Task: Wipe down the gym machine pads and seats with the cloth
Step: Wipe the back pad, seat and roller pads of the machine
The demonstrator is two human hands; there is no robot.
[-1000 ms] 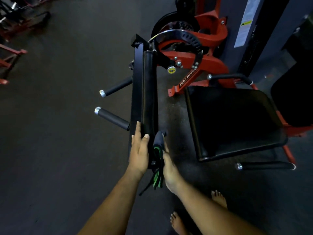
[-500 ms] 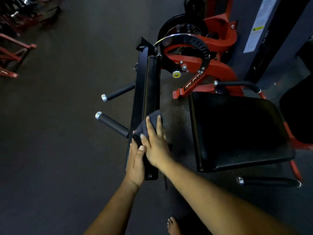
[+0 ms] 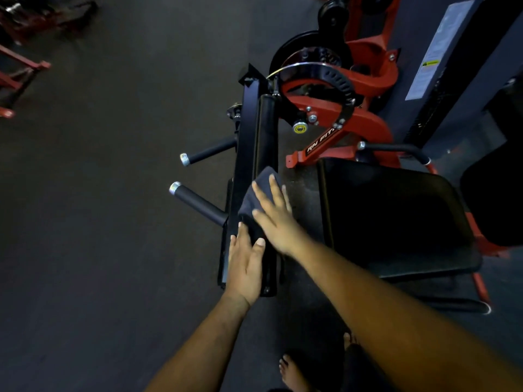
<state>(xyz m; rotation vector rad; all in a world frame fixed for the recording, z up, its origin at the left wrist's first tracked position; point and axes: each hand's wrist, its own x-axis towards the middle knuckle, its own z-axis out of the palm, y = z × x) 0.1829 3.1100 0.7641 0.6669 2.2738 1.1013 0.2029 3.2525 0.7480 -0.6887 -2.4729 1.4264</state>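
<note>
Pressing: right hand (image 3: 278, 219), fingers flat, on dark grey folded cloth (image 3: 256, 199) over long black padded roller (image 3: 266, 142); left hand (image 3: 245, 264), open-palmed, steadying roller just below cloth

Dim dark rubber floor (image 3: 113, 222), perhaps red racks (image 3: 17, 77) far left

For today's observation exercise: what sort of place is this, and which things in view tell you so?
Most likely a gym. A red exercise machine with a black padded seat and grip handles stands on dark flooring, and more red equipment sits farther off.
</note>
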